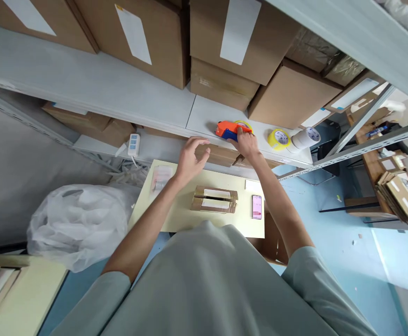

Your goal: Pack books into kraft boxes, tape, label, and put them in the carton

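Note:
My right hand [248,144] has its fingers closed around an orange and blue tape dispenser [228,129] with a yellow-edged tape roll, at the front edge of the grey shelf [204,109]. My left hand [192,158] is raised over the far side of the cream table [183,214], its fingers curved and apart, holding nothing. Two slim brown cardboard boxes [214,199] with white labels lie side by side on the table below my hands. A phone [256,206] with a pink lit screen lies to their right.
A yellow tape roll [278,139] and a white label roll [306,138] sit on the shelf's right end. Large cartons [239,37] stand behind. A power strip [134,144] is at left, above a stuffed plastic bag [81,224]. An open carton [274,240] stands under the table's right side.

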### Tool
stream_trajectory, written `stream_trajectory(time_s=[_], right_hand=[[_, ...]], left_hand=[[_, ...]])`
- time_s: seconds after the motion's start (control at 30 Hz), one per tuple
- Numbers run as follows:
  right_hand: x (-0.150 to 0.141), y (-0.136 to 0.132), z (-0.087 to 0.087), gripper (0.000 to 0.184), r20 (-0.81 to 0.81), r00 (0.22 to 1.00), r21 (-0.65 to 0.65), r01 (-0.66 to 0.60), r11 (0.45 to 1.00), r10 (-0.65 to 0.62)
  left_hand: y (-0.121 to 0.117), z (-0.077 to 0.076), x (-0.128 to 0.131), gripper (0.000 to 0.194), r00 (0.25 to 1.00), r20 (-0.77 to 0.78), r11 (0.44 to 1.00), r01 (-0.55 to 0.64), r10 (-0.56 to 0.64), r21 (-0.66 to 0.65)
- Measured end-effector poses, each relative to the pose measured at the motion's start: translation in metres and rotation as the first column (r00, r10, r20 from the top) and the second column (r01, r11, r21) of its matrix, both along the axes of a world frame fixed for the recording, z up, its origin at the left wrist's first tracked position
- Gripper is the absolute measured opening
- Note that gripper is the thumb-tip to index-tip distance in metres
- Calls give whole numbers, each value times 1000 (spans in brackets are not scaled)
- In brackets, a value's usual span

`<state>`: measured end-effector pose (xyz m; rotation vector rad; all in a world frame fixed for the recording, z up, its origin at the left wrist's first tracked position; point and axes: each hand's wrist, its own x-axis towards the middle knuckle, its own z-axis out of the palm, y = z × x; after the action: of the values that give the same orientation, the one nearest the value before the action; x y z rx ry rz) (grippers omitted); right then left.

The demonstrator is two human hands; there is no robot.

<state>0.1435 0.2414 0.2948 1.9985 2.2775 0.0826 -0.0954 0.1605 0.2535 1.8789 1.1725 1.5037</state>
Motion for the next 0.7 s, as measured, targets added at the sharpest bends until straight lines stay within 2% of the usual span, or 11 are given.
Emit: stream_trajectory(time_s=[0.17,0.33,0.47,0.6,0.7], right_hand=[[-8,-81,10,73,-27,992,25,-121,992,122],[-11,-153,5,70,-258,929,55,-260,964,266],[-19,-179,4,64,-295,904,66,-304,950,309],[-28,-190,12,61,-255,909,28,-333,942,329],[-31,-194,19,57,-241,899,-3,-378,926,366]], left_hand=[[-52,-10,-27,24,992,88,985,-70,85,-157],[-96,-3,-45,30,987,145,977,-35,67,-212],[-111,3,-58,33,991,131,981,20,5,-193],[-112,3,-68,38,990,137,975,65,-36,-211],[-109,-1,-74,35,981,160,958,150,-113,-242]])
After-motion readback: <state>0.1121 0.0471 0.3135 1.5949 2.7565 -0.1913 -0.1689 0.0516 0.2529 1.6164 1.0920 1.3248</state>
